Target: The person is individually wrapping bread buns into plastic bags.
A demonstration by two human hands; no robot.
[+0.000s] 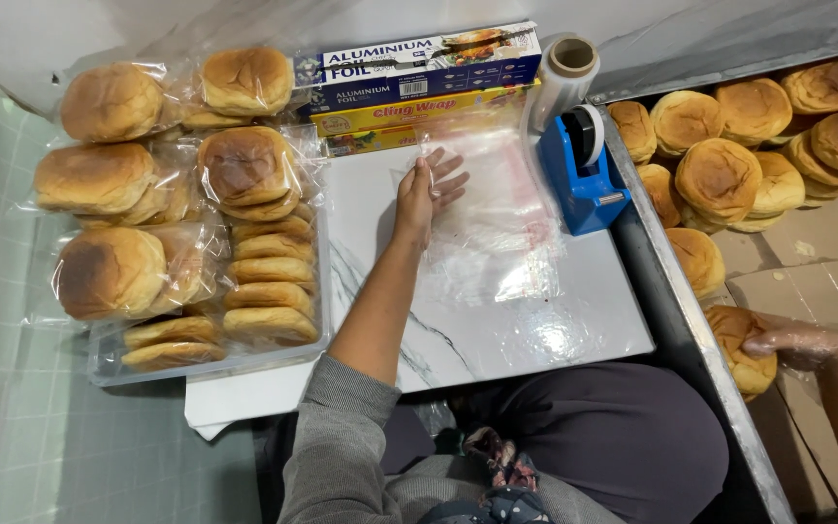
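Note:
My left hand (pixel 425 192) lies flat with fingers spread on the top of a pile of clear plastic bags (pixel 495 223) on a white marble-look board (pixel 497 330). My right hand (pixel 799 342), inside a thin clear glove, grips a round golden bun (pixel 741 342) at the near end of a cardboard-lined box (pixel 807 281) on my right. More loose buns (pixel 729 175) fill the far part of that box.
A clear tray (pixel 109 364) on the left holds bagged buns (pixel 109 272) stacked in rows. Behind the board lie long boxes of foil and cling wrap (pixel 419 82), a roll of clear film (pixel 564 73) and a blue tape dispenser (pixel 584 175). A metal edge (pixel 671 301) separates board and box.

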